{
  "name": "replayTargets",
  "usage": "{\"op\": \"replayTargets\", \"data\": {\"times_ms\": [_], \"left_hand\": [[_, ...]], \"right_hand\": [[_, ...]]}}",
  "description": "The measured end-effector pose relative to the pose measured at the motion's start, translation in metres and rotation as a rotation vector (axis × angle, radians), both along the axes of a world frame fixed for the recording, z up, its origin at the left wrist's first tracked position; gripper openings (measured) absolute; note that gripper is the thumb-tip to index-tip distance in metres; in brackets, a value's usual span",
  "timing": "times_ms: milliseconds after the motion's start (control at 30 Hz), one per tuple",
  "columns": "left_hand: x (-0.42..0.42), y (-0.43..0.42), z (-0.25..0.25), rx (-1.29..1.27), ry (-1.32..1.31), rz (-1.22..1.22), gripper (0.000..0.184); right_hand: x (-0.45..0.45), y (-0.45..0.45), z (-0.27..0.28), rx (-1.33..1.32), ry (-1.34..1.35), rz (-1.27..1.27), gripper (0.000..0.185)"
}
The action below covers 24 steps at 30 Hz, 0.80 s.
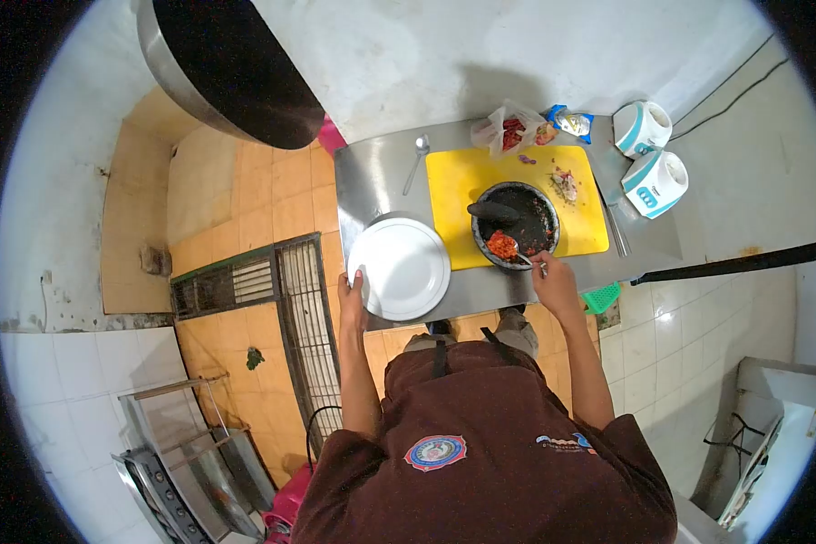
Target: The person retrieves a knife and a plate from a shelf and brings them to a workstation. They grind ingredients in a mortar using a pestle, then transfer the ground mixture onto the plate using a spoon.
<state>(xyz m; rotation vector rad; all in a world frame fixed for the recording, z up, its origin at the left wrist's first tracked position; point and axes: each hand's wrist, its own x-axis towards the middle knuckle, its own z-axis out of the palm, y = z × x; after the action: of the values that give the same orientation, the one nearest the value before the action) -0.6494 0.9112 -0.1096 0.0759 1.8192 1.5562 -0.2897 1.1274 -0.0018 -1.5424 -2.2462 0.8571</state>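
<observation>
My left hand (352, 292) grips the left rim of a white plate (399, 269), thumb on top, at the front left of the steel table. In my right hand (553, 276) is a spoon (524, 258), its bowl heaped with red chili paste (501, 244). The spoon's bowl is over the inside of a dark stone mortar (477, 241); whether it touches the bottom I cannot tell. A stone pestle (494, 212) leans inside the mortar. Bits of red paste cling to the mortar's right inner wall. Under the mortar lies a yellow cutting board (453, 181).
A second spoon (415, 165) lies behind the plate. Peelings (565, 185) sit on the board; a plastic bag of red chilies (510, 132) and a blue packet (571, 123) stand behind it. A knife (616, 225) lies right of the board, near two white-and-blue appliances (655, 184).
</observation>
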Motion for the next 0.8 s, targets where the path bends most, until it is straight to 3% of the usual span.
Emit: {"op": "replayTargets", "data": {"times_ms": [167, 267, 467, 800], "left_hand": [[0.012, 0.004, 0.002, 0.091, -0.109, 0.056, 0.065], [0.025, 0.008, 0.038, 0.070, -0.107, 0.059, 0.057], [0.049, 0.019, 0.055, 0.147, -0.067, 0.036, 0.038], [0.068, 0.026, 0.064, 0.161, -0.116, -0.005, 0.039]], "right_hand": [[0.004, 0.003, -0.001, 0.012, 0.005, 0.040, 0.013], [0.006, 0.007, -0.008, 0.012, 0.030, 0.040, 0.014], [-0.003, 0.005, -0.013, -0.061, 0.107, 0.036, 0.016], [-0.002, 0.014, -0.027, -0.117, 0.214, 0.062, 0.018]]}}
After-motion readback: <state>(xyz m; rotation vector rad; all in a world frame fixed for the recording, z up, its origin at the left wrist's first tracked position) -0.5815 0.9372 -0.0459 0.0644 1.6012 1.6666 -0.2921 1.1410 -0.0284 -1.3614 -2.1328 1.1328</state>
